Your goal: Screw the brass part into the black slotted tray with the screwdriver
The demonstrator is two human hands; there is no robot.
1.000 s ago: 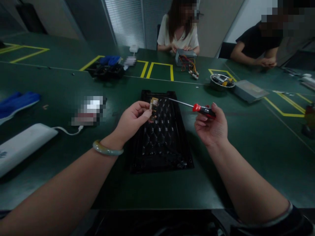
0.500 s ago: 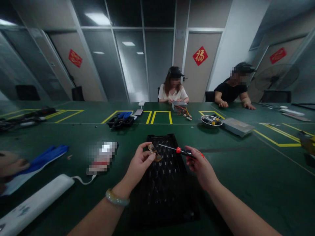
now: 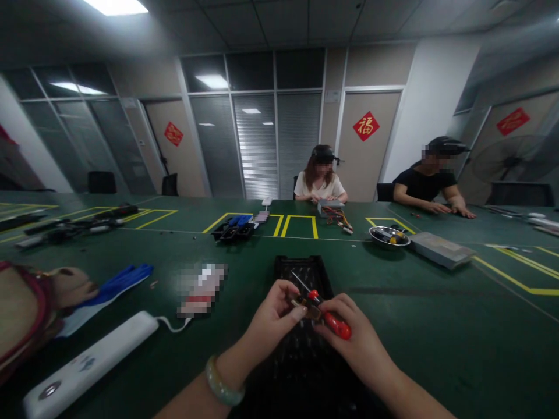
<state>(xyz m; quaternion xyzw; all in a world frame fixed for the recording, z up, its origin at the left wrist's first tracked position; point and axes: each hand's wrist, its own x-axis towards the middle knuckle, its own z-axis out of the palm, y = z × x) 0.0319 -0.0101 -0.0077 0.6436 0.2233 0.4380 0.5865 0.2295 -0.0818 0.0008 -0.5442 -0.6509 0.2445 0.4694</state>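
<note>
Lower centre of frame: left grip pinching small circuit board between thumb and fingers, board out at the fingertips, right of that grip. Right grip just beside it, closed round screwdriver, which slants toward upper left past the board; can't tell if right fingers touch the board too. Both over black panel on green table.

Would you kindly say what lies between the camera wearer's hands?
The head view shows a small board and part of the screwdriver there.
</note>
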